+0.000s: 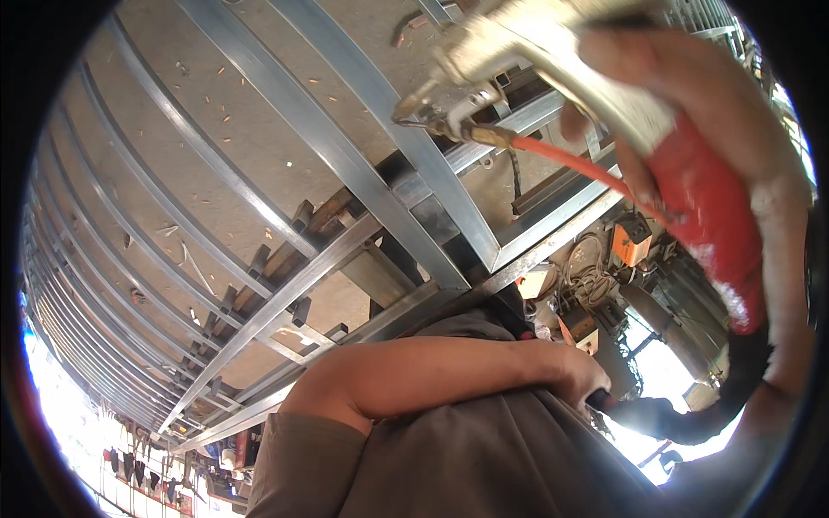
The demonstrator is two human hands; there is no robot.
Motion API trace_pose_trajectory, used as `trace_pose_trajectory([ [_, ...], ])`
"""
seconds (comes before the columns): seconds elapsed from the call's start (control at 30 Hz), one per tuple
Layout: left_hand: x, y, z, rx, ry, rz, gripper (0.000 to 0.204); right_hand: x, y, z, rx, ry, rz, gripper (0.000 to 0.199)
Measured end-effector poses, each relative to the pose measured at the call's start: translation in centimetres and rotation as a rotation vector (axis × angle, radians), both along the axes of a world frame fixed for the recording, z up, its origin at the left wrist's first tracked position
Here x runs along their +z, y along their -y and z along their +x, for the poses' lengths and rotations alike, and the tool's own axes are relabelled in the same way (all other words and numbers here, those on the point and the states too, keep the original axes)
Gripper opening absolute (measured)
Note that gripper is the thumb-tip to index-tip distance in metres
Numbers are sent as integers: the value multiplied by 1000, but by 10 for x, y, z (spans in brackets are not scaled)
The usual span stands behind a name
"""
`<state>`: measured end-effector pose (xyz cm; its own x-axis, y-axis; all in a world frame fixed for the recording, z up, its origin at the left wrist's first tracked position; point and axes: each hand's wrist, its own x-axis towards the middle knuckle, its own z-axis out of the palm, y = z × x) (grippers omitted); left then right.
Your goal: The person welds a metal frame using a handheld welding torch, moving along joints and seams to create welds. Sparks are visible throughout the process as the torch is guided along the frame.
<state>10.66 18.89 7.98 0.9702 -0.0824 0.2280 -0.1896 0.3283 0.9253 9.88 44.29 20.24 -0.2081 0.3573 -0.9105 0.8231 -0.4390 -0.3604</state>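
Observation:
My right hand, blurred by motion, is wrapped around a bulky hand-held tool at the upper right. The tool has a cream body, a red rear part, a metal bracket at its front and an orange hose with a brass-coloured fitting. Its exact kind does not show. A thick black cord curves from the red end toward my left hand. That hand is closed on the cord low in front of my body, the forearm lying across my lap. Below the tool's front runs a grey steel frame.
Long parallel steel bars spread across the left side over a concrete floor strewn with small scraps. An orange machine and coiled cables lie to the right of the frame. Dark steel pieces sit beneath the bars.

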Motion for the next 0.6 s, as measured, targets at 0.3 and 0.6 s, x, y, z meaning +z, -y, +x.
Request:
trace_pose_trajectory([
  [0.3,-62,-5,-16,132,-326,-119,70,-56,101,114,-402,-483,114,62],
  [0.6,-90,44,-129,426,-726,-420,37,-137,163,164,-529,-506,198,53],
])
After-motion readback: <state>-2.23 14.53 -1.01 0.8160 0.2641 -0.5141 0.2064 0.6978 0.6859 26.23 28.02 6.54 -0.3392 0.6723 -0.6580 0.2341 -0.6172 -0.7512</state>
